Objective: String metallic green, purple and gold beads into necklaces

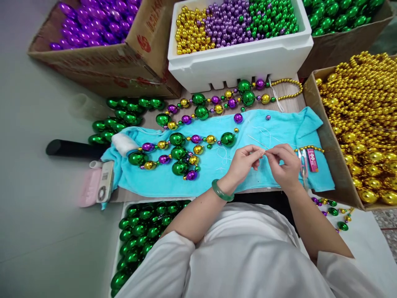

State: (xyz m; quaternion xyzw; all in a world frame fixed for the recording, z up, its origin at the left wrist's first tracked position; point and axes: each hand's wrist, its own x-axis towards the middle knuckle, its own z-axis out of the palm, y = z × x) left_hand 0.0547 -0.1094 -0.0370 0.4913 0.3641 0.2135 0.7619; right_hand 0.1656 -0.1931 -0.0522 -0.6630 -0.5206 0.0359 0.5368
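Note:
Both my hands meet over a turquoise towel (pixel 279 128) spread on the work board. My left hand (pixel 245 162), with a green bangle at the wrist, pinches a thin white thread (pixel 257 142). My right hand (pixel 283 163) pinches the same thread a finger's width away. The thread runs back to a strand of green, gold and purple beads (pixel 178 153) lying coiled on the towel to the left. A second finished strand (pixel 217 101) lies along the towel's far edge. A loose purple bead (pixel 238 118) rests on the towel.
A white foam box (pixel 238 58) of small gold, purple and green beads stands behind. Cardboard boxes hold purple balls (pixel 93 25) far left and gold balls (pixel 362 120) at right. Green balls (pixel 139 236) fill a tray near my left elbow. Snips and a pink packet (pixel 312 159) lie right.

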